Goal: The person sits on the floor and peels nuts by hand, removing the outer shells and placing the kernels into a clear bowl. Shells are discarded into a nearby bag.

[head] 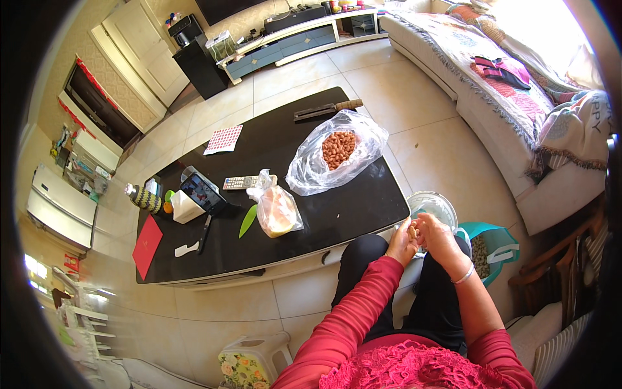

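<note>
My left hand (401,247) and my right hand (440,240) meet above my knees, over a white bucket (451,208) with a pale plastic lining. Between the fingers of both hands are tan peanuts in the shell (413,231), partly covered by the fingers. My right wrist wears a silver bangle. Beside my right knee a teal bag (508,243) stands wide at the top, with many unshelled peanuts (480,255) inside. On the black table, a clear plastic bag (311,170) lies spread around a heap of reddish-brown shelled peanuts (338,150).
On the black coffee table (320,219) lie a bagged food item (279,211), a remote (240,182), a knife (204,236), a propped phone (203,193) and a cleaver-like tool (320,112). A sofa (486,121) runs along the right. A plastic stool (255,360) stands at lower left.
</note>
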A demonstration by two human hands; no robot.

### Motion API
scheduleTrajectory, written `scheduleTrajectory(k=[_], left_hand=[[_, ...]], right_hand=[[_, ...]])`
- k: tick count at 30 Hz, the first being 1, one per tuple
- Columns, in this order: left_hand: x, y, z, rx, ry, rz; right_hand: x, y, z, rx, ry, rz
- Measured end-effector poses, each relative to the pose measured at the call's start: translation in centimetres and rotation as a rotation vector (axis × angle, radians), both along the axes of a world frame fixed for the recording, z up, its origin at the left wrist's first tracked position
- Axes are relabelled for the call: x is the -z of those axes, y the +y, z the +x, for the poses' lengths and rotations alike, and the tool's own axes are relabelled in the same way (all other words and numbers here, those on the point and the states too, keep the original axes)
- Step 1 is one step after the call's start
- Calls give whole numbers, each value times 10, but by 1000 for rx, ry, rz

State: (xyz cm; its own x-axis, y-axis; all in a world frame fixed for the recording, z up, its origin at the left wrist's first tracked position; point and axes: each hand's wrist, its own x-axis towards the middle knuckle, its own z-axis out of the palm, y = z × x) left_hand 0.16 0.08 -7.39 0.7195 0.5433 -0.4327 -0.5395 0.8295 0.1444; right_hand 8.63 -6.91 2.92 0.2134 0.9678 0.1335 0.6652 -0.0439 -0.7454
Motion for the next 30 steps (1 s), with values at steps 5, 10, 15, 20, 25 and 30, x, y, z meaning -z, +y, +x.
scheduleTrajectory(k=[5,10,15,20,25,30], left_hand=[[-11,-2,-5,8,56,-43],[-21,-3,-7,9,135,30],[-23,-5,-6,36,219,145],[-20,-4,-7,86,168,189],[-29,-6,-9,135,239,260],[-35,-6,-7,112,197,318]], right_hand=[[7,3,15,186,321,2],[19,4,31,266,684,115],[21,4,41,318,768,97],[28,8,32,288,739,128],[34,11,28,265,558,53],[37,11,27,245,432,51]])
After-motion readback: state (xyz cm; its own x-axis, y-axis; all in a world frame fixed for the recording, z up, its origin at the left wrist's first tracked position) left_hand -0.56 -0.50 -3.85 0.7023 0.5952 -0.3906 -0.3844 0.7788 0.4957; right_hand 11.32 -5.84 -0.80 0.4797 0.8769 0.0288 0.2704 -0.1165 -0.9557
